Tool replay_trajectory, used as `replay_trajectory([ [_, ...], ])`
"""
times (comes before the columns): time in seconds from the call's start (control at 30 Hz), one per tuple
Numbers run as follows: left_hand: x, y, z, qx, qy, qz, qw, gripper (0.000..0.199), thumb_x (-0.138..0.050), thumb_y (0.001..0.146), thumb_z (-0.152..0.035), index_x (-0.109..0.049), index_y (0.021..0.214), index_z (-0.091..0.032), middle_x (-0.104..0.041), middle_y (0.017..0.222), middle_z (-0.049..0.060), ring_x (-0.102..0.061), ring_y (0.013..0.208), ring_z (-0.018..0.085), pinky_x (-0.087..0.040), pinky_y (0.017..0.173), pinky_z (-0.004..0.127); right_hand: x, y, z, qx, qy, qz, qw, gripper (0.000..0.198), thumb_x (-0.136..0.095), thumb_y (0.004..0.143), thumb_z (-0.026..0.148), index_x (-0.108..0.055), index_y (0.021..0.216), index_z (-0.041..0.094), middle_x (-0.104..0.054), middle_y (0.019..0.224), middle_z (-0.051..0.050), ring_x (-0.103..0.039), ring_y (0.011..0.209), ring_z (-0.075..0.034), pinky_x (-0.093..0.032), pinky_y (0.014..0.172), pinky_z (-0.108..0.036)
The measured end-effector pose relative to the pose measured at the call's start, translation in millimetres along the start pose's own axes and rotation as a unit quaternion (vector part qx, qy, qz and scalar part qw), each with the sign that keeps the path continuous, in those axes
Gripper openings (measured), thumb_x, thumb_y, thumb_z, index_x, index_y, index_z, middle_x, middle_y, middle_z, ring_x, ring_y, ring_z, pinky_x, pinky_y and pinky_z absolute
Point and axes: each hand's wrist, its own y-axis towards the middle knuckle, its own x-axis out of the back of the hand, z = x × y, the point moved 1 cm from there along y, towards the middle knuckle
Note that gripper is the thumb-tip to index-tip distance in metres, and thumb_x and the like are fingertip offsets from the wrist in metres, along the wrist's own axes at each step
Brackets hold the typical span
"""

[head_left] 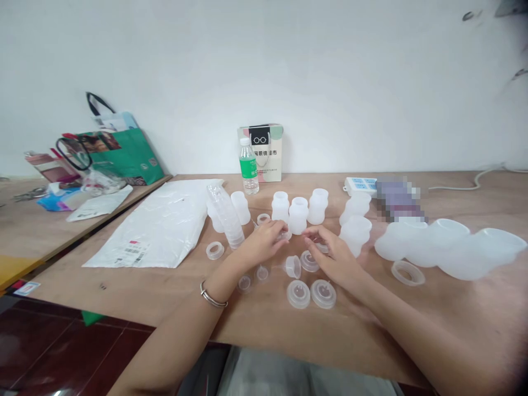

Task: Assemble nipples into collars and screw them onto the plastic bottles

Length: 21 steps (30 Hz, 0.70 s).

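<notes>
My left hand reaches over the middle of the table, fingers bent down around a clear plastic piece; its exact shape is partly hidden. My right hand hovers opposite, fingers curved and slightly apart, with nothing plainly between them. Beneath it are a translucent lid and a partly covered one. Closer to me lie two round lids, a clear cap on its side and small clear nipple-like pieces. Several frosted bottles stand behind my hands.
A stack of clear cups leans beside a white plastic mailer. A water bottle and paper bag stand by the wall. Larger frosted containers, a ring and a power strip are on the right.
</notes>
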Motion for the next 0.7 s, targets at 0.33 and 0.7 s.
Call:
replay_trajectory([
  [0.33, 11.9, -2.5, -21.5, -0.047, -0.227, -0.084, 0.969, 0.022, -0.062, 0.085, -0.031, -0.06, 0.103, -0.019, -0.065, 0.099, 0.005, -0.06, 0.094, 0.016, -0.048, 0.086, 0.032, 0.9, -0.3, 0.5, 0.093, -0.008, 0.011, 0.996, 0.026, -0.047, 0.09, 0.023, -0.054, 0.115, 0.027, -0.059, 0.117, -0.006, -0.058, 0.107, -0.022, -0.049, 0.089, -0.04],
  [0.7, 11.1, -5.2, -21.4, -0.016, -0.282, -0.241, 0.929, 0.036, -0.065, 0.081, -0.026, -0.047, 0.112, -0.019, -0.061, 0.106, 0.008, -0.06, 0.097, 0.016, -0.05, 0.08, 0.029, 0.7, 0.7, 3.4, -0.04, 0.166, -0.033, 0.985, 0.021, -0.065, 0.081, 0.039, -0.057, 0.09, 0.022, -0.067, 0.094, -0.004, -0.065, 0.09, -0.02, -0.051, 0.082, -0.037],
])
